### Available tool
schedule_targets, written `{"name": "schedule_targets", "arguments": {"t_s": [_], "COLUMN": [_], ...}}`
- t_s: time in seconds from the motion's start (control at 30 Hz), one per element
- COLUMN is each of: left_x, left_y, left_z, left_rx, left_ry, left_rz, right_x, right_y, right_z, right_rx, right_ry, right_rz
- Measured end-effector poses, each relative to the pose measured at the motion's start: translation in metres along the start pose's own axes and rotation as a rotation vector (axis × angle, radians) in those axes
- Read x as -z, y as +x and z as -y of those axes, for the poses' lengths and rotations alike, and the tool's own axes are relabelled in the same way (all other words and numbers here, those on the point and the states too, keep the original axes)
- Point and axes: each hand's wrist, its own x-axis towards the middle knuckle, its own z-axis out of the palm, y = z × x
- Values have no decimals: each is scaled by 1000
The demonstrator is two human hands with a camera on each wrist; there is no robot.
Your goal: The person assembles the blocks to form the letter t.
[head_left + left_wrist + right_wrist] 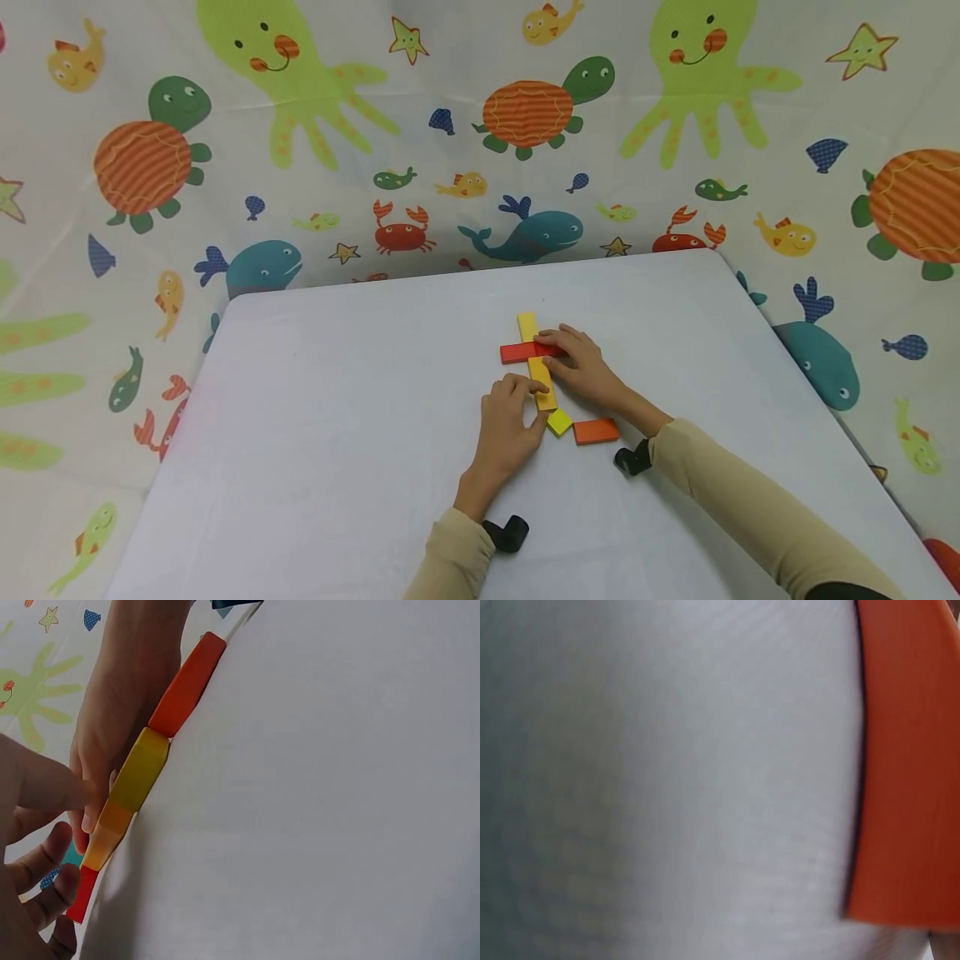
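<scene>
On the white table, my right hand (pixel 585 371) pinches a red block (pixel 551 350) between its thumb and fingers. That block lies end to end with another red block (pixel 516 353). Beyond them a yellow block (pixel 527 325) points away from me. On the near side, a second yellow block (pixel 542 377) runs toward me; my left hand (pixel 508 425) has a fingertip over it and the thumb by its near end. A yellow-green block (pixel 559 422) sits turned at that end. In the left wrist view, the left fingers (pixel 52 900) are bent beside the row of blocks.
An orange block (pixel 596 432) lies right of the yellow-green one, below my right forearm; it fills the right side of the right wrist view. Behind the white table (pixel 337 417) hangs a cloth (pixel 450 83) printed with sea animals.
</scene>
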Motion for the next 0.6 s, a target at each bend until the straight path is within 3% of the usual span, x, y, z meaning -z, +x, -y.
{"name": "schedule_targets", "arguments": {"t_s": [0.23,0.6], "left_x": [1,3], "left_y": [-1,-3], "left_z": [-1,11], "left_rx": [-6,-98], "left_ry": [16,-28], "left_rz": [57,75], "right_x": [2,-1], "right_y": [-1,0], "right_z": [1,0], "right_rx": [-14,1], "right_ry": [-9,-17], "right_rz": [10,1]}}
